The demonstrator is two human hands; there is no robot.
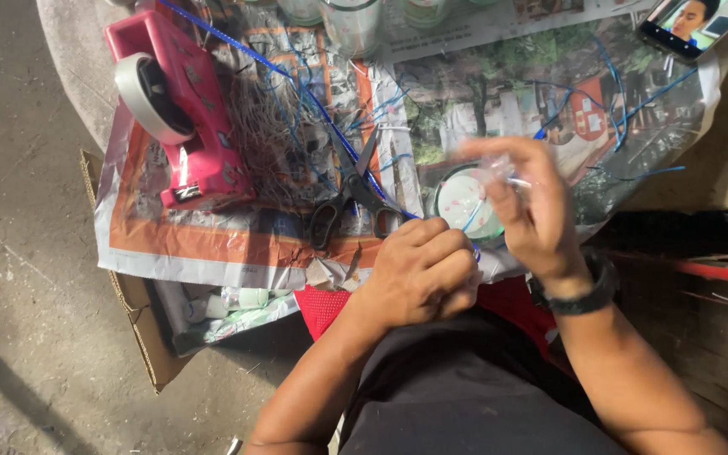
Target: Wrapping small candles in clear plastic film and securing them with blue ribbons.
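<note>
My left hand (421, 271) is closed in a fist just below a small round clear container (458, 200) with pale bits inside; a thin blue string runs up from the fist. My right hand (522, 200), blurred by motion, pinches the other end of the blue string above the container's right side. A black band sits on my right wrist. The container is partly hidden behind both hands. Black-handled scissors (349, 195) lie on the newspaper just left of my left hand.
A pink tape dispenser (180, 109) lies at the upper left on newspaper (212, 240). Loose blue strings (625, 101) are scattered about. Clear jars (351, 24) stand at the top edge, a phone (691, 24) at the top right. A cardboard box (141, 316) sits below.
</note>
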